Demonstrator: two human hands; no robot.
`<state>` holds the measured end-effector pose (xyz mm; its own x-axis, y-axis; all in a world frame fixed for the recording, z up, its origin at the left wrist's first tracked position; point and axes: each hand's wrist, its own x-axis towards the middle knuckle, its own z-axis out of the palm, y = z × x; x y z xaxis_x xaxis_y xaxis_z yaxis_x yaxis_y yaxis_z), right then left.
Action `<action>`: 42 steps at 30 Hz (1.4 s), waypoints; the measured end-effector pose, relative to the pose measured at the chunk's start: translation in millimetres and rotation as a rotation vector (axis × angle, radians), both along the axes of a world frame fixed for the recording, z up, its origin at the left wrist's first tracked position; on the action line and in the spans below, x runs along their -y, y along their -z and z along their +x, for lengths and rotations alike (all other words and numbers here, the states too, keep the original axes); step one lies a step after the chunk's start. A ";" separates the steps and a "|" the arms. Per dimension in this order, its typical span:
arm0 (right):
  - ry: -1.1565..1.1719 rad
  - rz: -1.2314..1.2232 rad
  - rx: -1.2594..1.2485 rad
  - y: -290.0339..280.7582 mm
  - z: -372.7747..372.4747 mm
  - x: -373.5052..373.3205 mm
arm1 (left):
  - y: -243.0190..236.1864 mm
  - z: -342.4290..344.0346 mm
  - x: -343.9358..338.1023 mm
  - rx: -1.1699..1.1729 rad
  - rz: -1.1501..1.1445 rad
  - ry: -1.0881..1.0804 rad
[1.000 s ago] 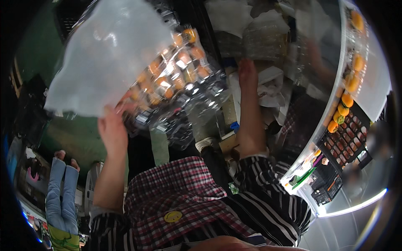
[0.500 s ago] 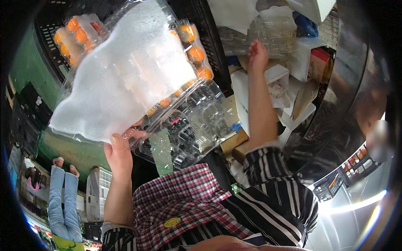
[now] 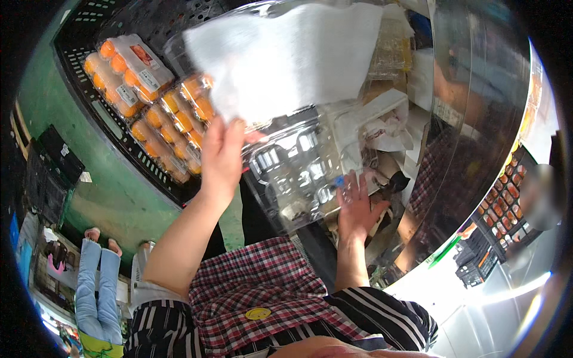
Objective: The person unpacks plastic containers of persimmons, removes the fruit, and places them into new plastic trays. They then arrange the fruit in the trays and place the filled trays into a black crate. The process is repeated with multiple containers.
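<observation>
My left hand (image 3: pixel 222 156) grips the edge of a clear plastic clamshell tray (image 3: pixel 298 173), thumb and fingers pinched on it, holding it up in front of me. A white padded sheet (image 3: pixel 286 56) lies across the upper part of the tray and blocks my view of whatever sits beyond it. My right hand (image 3: pixel 356 206) is spread wide, fingers apart, just below the tray's right corner; I cannot tell whether it touches the plastic. Left of the tray, packs of orange fruit (image 3: pixel 143 89) lie in a black crate (image 3: pixel 89 89). Right of the tray sit cardboard boxes (image 3: pixel 412 77) and a crumpled white bag (image 3: pixel 382 128).
</observation>
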<state>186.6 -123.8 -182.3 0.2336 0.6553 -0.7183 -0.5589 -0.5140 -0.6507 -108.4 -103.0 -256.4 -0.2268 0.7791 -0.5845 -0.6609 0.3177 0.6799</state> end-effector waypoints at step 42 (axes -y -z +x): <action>-0.646 -0.406 0.600 267.6 -23.4 -221.9 | 52.5 58.0 391.4 -0.835 -0.565 1.139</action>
